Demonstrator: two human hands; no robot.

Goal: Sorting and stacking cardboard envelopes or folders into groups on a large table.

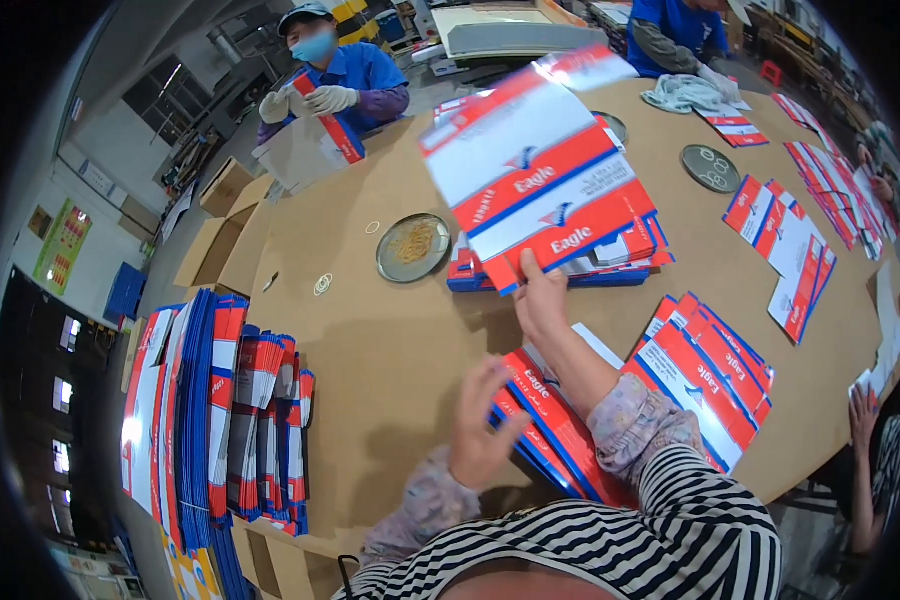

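Observation:
My right hand [543, 303] pinches the lower edge of a flat printed carton [535, 165], red, white and blue, and holds it up over the table, tilted. Behind and below it lies a stack of the same flat cartons [610, 275], partly hidden. My left hand [482, 422] is raised near my body with its fingers apart and nothing in it, slightly blurred. Beside it, under my right forearm, lies another pile of flat cartons [560, 440]. A further fanned pile [705, 380] lies to the right of that forearm.
A round dish of rubber bands [413, 248] sits mid-table, with loose bands [323, 284] to its left. Tall carton stacks [195, 400] stand at the left edge beside open boxes [220, 235]. Another dish [711, 168] is at right. Co-workers [345, 80] work around the table.

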